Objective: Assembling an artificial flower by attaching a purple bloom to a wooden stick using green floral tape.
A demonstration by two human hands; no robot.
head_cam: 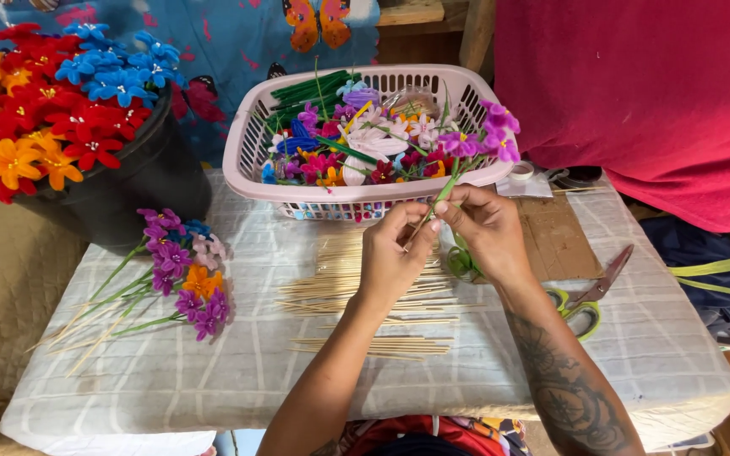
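Purple fabric flowers on a green wrapped stem (466, 156) rise from both hands: the left hand (392, 253) and right hand (487, 232) pinch the stem between fingertips. Beyond them sits a pink plastic lattice basket (247, 143); thin wooden sticks (356, 287) lie beneath.

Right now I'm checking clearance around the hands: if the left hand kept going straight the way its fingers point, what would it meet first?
The left hand points up and away, pinching the green stem. Going straight on, it would probably meet the pink basket wall first, though depth is hard to judge.
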